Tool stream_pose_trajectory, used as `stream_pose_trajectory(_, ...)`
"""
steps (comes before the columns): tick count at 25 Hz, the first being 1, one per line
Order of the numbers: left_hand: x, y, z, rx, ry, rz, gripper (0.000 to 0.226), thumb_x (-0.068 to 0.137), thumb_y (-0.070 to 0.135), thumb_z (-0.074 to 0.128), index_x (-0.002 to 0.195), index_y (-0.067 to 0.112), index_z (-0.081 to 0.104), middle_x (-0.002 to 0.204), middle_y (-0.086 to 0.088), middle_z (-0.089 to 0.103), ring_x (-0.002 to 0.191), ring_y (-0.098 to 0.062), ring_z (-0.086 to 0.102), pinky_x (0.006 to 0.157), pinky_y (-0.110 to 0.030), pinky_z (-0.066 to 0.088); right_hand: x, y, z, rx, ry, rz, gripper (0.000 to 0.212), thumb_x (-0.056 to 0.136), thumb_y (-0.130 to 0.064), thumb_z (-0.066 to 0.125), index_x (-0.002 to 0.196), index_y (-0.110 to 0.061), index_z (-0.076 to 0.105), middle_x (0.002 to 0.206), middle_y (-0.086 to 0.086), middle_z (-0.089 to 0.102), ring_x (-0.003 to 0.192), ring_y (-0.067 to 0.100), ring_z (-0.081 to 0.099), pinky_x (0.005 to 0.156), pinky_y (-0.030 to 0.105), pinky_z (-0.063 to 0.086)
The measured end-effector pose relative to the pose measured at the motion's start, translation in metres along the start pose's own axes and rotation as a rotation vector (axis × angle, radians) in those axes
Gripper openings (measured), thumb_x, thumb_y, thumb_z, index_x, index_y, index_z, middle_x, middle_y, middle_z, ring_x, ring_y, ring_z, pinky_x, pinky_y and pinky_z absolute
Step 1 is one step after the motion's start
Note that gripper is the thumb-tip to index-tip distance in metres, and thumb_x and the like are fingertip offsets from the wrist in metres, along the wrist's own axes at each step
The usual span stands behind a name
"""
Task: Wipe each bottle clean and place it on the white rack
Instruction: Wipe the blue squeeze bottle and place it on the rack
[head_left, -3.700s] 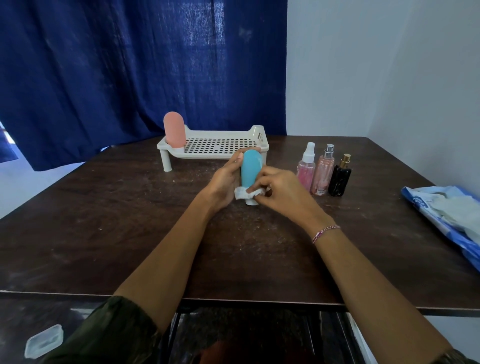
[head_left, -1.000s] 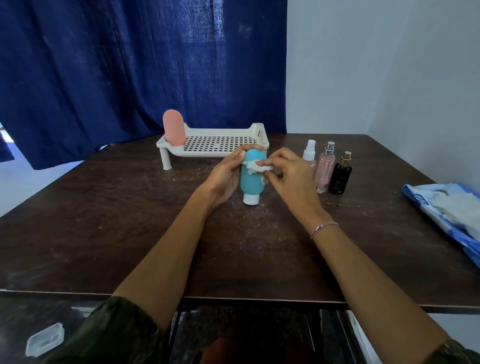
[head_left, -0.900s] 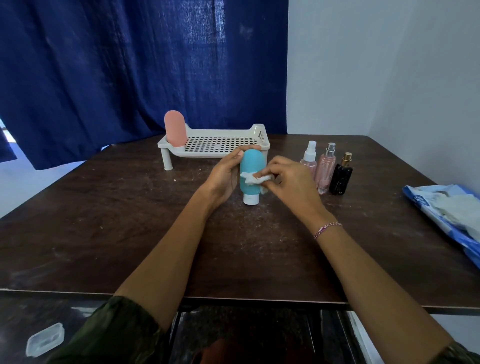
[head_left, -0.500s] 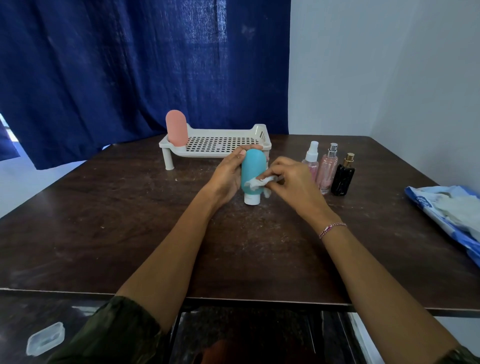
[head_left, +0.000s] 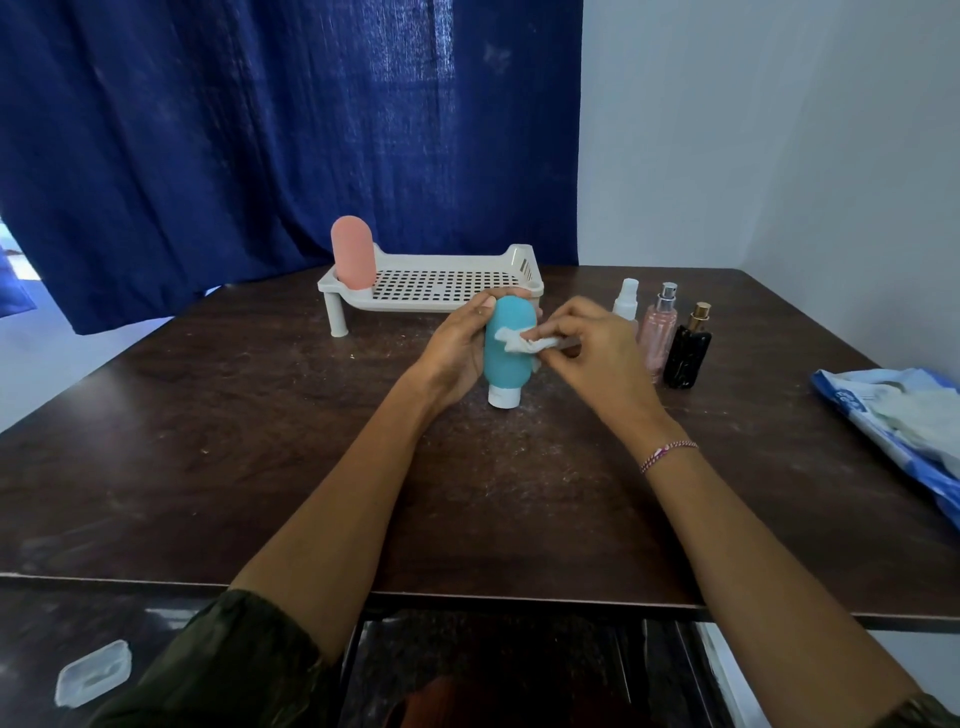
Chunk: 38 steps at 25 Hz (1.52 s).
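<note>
A teal bottle (head_left: 506, 361) with a white cap pointing down stands at the table's middle, just in front of the white rack (head_left: 441, 285). My left hand (head_left: 457, 353) grips its left side. My right hand (head_left: 592, 353) pinches a small white wipe (head_left: 522, 344) against the bottle's upper right side. A pink bottle (head_left: 353, 253) stands upright in the rack's left corner. Three small spray bottles wait to the right: a white-capped one (head_left: 626, 297), partly hidden by my right hand, a pink one (head_left: 658, 330) and a black one (head_left: 688, 351).
A blue and white wipes pack (head_left: 904, 421) lies at the table's right edge. A blue curtain (head_left: 260, 130) hangs behind the rack. A small clear lid (head_left: 93, 673) lies on the floor at lower left. The dark wooden table (head_left: 260, 441) is dusty.
My right hand has carried the wipe from the cap up to the bottle's top, down to its middle, then slightly up again. My left hand keeps hold of the bottle.
</note>
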<state>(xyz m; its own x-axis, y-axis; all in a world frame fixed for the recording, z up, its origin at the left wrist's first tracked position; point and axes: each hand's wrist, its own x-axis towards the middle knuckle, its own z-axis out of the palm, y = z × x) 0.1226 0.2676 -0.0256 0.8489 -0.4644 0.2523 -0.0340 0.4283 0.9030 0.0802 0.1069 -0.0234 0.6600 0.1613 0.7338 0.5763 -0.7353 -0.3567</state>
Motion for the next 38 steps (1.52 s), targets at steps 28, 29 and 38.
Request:
stream_pose_trajectory(28, 0.004, -0.004, -0.006, 0.317, 0.191, 0.178, 0.022, 0.098, 0.009, 0.042, 0.097, 0.017, 0.062, 0.102, 0.008, 0.064, 0.096, -0.005, 0.058, 0.083, -0.02, 0.05, -0.005, -0.006, 0.003, 0.139, -0.048, 0.054, 0.023, 0.073, -0.007, 0.076, 0.096, -0.01, 0.072, 0.09, -0.002, 0.062, 0.08, 0.008, 0.058, 0.072, 0.014, 0.051)
stream_pose_trajectory(29, 0.004, -0.005, -0.006, 0.372, 0.223, 0.223, 0.021, 0.097, 0.007, 0.044, 0.099, 0.015, 0.063, 0.105, 0.007, 0.063, 0.098, -0.005, 0.058, 0.081, -0.019, 0.05, -0.005, -0.006, 0.003, 0.129, -0.068, 0.048, 0.023, 0.073, -0.008, 0.076, 0.096, -0.01, 0.072, 0.09, -0.002, 0.062, 0.079, 0.008, 0.058, 0.072, 0.012, 0.049)
stream_pose_trajectory(38, 0.002, -0.009, -0.012, 0.815, 0.361, 0.393, 0.026, 0.088, 0.026, 0.065, 0.114, 0.024, 0.065, 0.098, 0.0, 0.059, 0.078, -0.002, 0.053, 0.068, -0.013, 0.045, -0.007, -0.003, 0.007, 0.065, -0.124, 0.026, 0.022, 0.076, -0.009, 0.073, 0.097, -0.011, 0.071, 0.09, 0.0, 0.062, 0.078, 0.004, 0.055, 0.072, 0.009, 0.046)
